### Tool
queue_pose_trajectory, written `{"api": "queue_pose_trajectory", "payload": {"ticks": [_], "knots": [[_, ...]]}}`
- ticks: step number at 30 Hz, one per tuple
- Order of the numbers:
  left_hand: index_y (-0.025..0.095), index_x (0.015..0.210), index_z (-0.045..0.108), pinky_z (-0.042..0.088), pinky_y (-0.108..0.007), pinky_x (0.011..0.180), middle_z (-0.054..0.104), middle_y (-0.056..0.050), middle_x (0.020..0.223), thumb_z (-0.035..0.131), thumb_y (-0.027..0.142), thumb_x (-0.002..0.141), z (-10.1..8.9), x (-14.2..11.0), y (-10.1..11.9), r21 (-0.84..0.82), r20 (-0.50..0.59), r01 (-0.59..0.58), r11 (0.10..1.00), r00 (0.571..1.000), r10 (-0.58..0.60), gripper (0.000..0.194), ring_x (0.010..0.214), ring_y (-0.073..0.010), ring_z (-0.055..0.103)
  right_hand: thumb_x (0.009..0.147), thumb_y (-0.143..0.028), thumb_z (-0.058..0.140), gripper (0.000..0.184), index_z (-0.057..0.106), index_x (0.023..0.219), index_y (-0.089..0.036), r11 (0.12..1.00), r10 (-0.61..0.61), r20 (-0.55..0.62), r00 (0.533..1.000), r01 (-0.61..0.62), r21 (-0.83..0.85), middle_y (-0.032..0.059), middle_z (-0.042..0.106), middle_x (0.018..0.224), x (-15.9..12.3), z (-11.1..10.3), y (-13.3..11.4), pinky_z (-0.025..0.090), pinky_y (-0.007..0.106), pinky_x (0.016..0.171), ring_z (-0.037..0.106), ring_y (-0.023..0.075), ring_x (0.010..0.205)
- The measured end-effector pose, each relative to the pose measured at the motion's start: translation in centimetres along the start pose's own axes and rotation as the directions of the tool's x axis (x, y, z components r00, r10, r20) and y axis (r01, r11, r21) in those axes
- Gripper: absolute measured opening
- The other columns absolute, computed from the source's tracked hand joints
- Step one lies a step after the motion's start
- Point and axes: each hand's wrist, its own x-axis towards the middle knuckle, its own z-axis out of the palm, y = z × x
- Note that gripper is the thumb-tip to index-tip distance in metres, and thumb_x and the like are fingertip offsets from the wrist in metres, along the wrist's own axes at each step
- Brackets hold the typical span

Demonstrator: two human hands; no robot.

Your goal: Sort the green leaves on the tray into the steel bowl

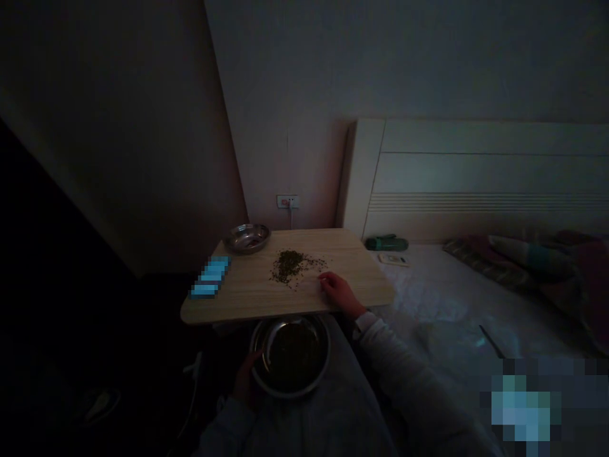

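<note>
On a light wooden tabletop (247,295) lies a loose pile of small dark greenish grains (288,263), with stray ones trailing to the right. My right hand (335,289) rests at the tabletop just right of the pile, fingers bent and pinched together; whatever is between the fingertips is too small to make out. Below the table's front edge, a metal bowl (325,346) sits at my lap with dark contents in its shaded inside. My left hand (247,374) grips the bowl's left rim, thumb over the edge.
A second metal bowl (247,238) stands at the table's back left, near a blurred-out lit screen (209,277). To the right is a bed with a white sheet (428,292), a green bottle (387,242), a pale remote (394,259) and a bunched blanket (533,257). A wall socket (288,201) holds a plugged cable.
</note>
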Motion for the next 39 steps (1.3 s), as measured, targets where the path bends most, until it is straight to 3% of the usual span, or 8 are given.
{"api": "queue_pose_trajectory", "payload": {"ticks": [5,10,17,23,28,39], "knots": [[0.020,0.062,0.065,0.053,-0.039,0.083,0.070,-0.005,0.061,0.060,0.014,0.067,-0.4,0.1,-0.1,0.001,0.007,-0.006,1.000,1.000,0.006,0.010,0.084,-0.0265,0.070,0.077,-0.026,0.047,0.022,0.063,0.088,-0.017,0.992,-0.035,0.036,0.999,0.039,-0.120,-0.0010,0.060,0.065,0.3,0.3,-0.4,0.041,0.026,0.064,0.053,0.0136,0.063],[0.021,0.061,0.065,0.053,-0.036,0.082,0.071,-0.004,0.061,0.062,0.012,0.065,-0.8,0.3,-0.2,-0.020,0.018,-0.060,0.998,0.998,0.061,0.010,0.083,-0.0246,0.070,0.077,-0.026,0.046,0.023,0.064,0.089,-0.017,0.992,-0.011,0.025,1.000,0.014,-0.122,-0.0013,0.060,0.064,0.6,0.4,-0.6,0.041,0.026,0.064,0.053,0.0138,0.063],[0.019,0.061,0.065,0.052,-0.038,0.082,0.070,-0.005,0.059,0.061,0.013,0.064,-0.4,0.3,-0.1,-0.026,0.002,-0.014,1.000,1.000,0.014,0.007,0.084,-0.0267,0.070,0.077,-0.026,0.047,0.021,0.064,0.088,-0.018,0.987,-0.038,0.042,0.998,0.044,-0.157,-0.0002,0.062,0.067,0.5,0.2,-0.5,0.041,0.026,0.066,0.054,0.0145,0.066],[0.020,0.061,0.066,0.051,-0.038,0.084,0.071,-0.004,0.063,0.062,0.014,0.063,-1.3,1.3,-0.5,-0.002,-0.010,-0.101,0.995,0.995,0.101,0.008,0.085,-0.0249,0.069,0.079,-0.026,0.045,0.024,0.064,0.091,-0.017,0.987,-0.027,0.004,1.000,0.027,-0.157,-0.0006,0.060,0.064,0.5,0.3,-0.3,0.041,0.027,0.065,0.054,0.0146,0.064],[0.019,0.060,0.066,0.053,-0.035,0.081,0.071,-0.004,0.063,0.060,0.015,0.068,-1.3,1.6,-0.6,-0.010,0.008,-0.059,0.998,0.998,0.059,0.011,0.077,-0.0220,0.070,0.079,-0.027,0.045,0.024,0.064,0.091,-0.017,0.986,-0.016,0.038,0.999,0.022,-0.162,0.0002,0.061,0.067,0.3,0.2,-0.5,0.042,0.028,0.067,0.054,0.0150,0.065],[0.020,0.058,0.065,0.051,-0.039,0.086,0.070,-0.006,0.060,0.062,0.013,0.066,-0.3,0.1,0.0,-0.030,-0.017,-0.022,0.999,1.000,0.022,0.010,0.092,-0.0289,0.068,0.078,-0.027,0.044,0.025,0.063,0.091,-0.017,0.987,-0.029,0.001,1.000,0.028,-0.156,0.0005,0.061,0.066,0.5,0.3,-0.3,0.041,0.027,0.066,0.054,0.0149,0.064]]}}
